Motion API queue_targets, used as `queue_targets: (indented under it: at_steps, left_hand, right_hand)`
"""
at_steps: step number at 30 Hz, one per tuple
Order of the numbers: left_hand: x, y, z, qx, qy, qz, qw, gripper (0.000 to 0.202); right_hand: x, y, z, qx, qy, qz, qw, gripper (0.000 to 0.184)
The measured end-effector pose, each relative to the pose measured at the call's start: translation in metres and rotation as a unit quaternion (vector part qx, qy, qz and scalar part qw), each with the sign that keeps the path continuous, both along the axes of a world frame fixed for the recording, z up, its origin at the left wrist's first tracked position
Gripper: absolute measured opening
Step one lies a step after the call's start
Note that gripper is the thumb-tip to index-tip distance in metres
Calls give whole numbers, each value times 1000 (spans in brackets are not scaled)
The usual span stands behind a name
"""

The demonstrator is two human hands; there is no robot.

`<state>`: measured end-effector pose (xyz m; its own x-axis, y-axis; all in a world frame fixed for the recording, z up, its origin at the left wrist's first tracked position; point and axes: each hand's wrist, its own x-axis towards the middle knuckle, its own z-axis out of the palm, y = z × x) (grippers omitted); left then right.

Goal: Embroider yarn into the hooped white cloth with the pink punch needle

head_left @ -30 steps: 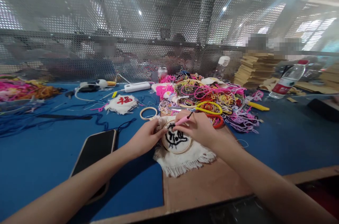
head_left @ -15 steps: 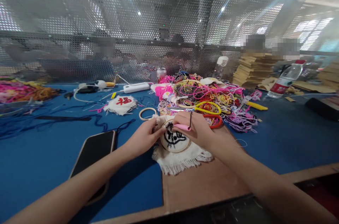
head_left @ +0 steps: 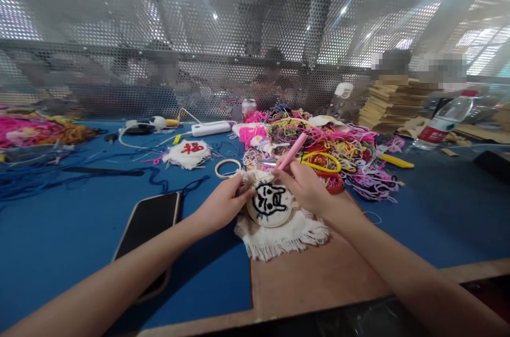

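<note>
Left hand (head_left: 221,201) pinching embroidery hoop (head_left: 271,227); right hand (head_left: 311,184) grasping pink pen (head_left: 292,151); white patch (head_left: 175,155) bears red 福 (head_left: 192,148); bottle label (head_left: 431,134) illegible

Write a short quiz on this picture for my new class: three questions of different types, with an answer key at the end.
1. Multiple choice: what does the right hand hold?
A) Scissors
B) A pink pen-like tool
C) A bottle

2. True or false: the phone lies to the left of the hoop that the left hand holds.

3. Fill in the blank: the stitching inside that hoop is ____ in colour.

Key: 1. B; 2. True; 3. black.
</note>
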<state>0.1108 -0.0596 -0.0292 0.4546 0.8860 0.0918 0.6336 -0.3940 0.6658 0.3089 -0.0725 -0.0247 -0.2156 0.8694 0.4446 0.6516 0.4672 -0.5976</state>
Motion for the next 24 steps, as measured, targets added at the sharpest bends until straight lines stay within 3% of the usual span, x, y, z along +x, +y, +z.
queue_targets:
  at_steps: [24]
  left_hand:
    - [1, 0, 0, 9, 12, 0, 1000, 23]
  right_hand:
    - [0, -3, 4, 0, 61, 13, 998, 30]
